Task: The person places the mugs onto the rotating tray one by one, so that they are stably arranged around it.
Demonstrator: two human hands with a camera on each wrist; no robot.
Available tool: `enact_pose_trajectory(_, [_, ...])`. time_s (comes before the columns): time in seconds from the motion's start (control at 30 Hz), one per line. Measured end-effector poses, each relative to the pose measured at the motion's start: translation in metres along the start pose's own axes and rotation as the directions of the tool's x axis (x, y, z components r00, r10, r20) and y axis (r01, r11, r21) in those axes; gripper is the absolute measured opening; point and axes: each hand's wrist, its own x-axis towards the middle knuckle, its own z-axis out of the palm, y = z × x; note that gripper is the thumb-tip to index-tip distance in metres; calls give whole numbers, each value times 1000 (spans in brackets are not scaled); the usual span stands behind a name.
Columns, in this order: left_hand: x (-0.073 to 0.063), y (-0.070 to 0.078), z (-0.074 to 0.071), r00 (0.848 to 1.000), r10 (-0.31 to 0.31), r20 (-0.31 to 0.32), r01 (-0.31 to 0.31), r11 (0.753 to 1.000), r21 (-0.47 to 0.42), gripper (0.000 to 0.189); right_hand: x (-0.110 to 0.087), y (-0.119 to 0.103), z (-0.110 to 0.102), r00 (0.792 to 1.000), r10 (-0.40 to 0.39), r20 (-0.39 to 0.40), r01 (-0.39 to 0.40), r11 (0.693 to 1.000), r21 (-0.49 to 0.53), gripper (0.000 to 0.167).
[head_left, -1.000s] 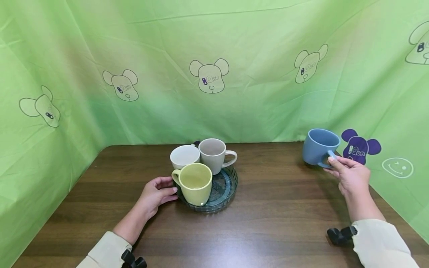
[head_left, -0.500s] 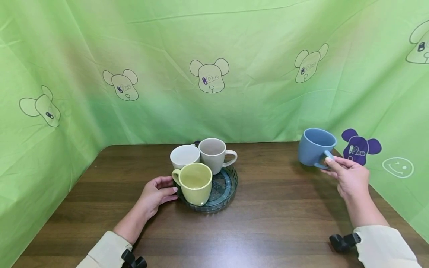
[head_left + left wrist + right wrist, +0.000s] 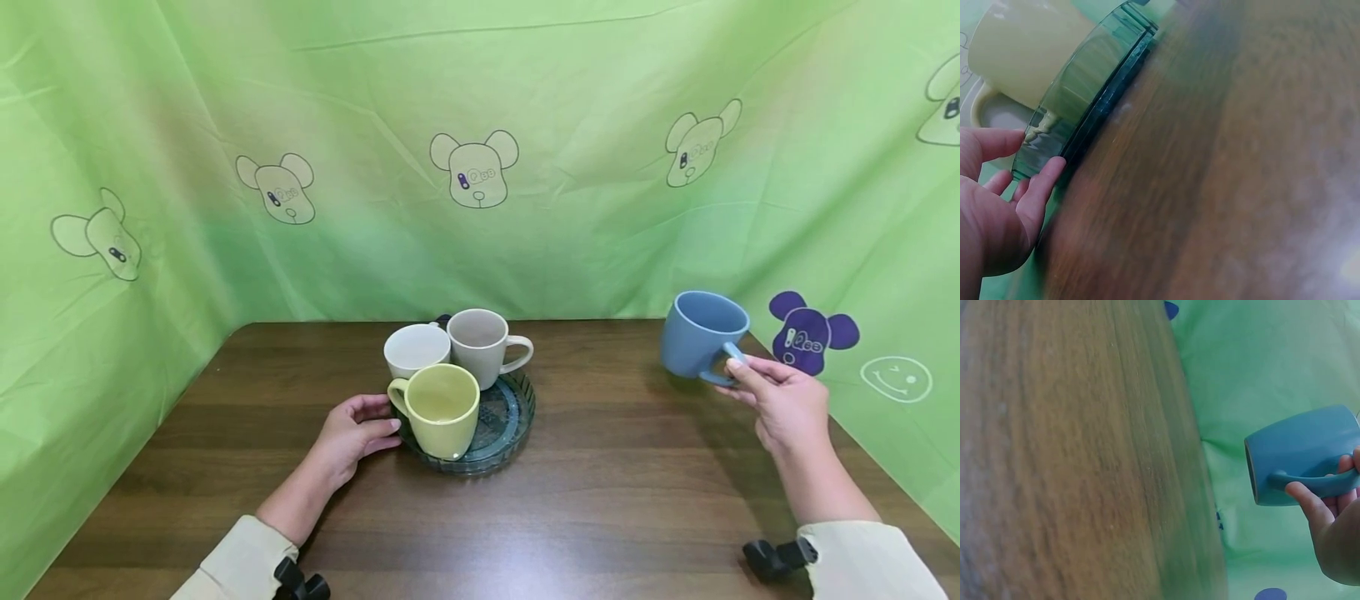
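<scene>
In the head view, a round, dark-tinted glass dish [image 3: 517, 433] holds a yellow mug [image 3: 444, 421], a white mug [image 3: 415, 348] and a light grey mug [image 3: 480, 348]. My left hand [image 3: 347, 437] grips the dish's left edge, close to the yellow mug's handle. The left wrist view has the thumb at the upper rim of the dish [image 3: 1094, 81] and a finger low against its wall. At the right, my right hand [image 3: 787, 408] pinches a blue mug [image 3: 693, 337] by its handle. That mug hangs above the table, mouth up, slightly tilted.
A brown wooden table [image 3: 600, 483] lies under everything. Green cloth [image 3: 570, 242] printed with bear heads rises behind the table and along both sides. Black devices [image 3: 776, 558] are strapped at both wrists.
The right hand and blue mug have shifted a little left, and the mug appears somewhat more lifted. My left hand, the dish and its mugs stay in place.
</scene>
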Motion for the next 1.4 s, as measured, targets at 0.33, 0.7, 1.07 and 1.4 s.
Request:
enact_pose_trajectory(0.33, [0,-1,2,1000,0,-6,0,1000,3,51,-7,-1,5,999,7,38,-7,1000,5,21])
enact_pose_trajectory(0.7, [-4,1,4,1000,-10,22,10,1000,30,68,-16,1,13,995,8,95,-10,1000,11,22])
enact_pose_trajectory(1.07, [-7,3,7,1000,-16,18,15,998,64,72,-26,5,27,990,-5,143,8,1000,-21,25])
enact_pose_trajectory(1.4, [-6,1,2,1000,-5,27,4,999,43,58,-33,13,41,980,23,198,-16,999,-32,26])
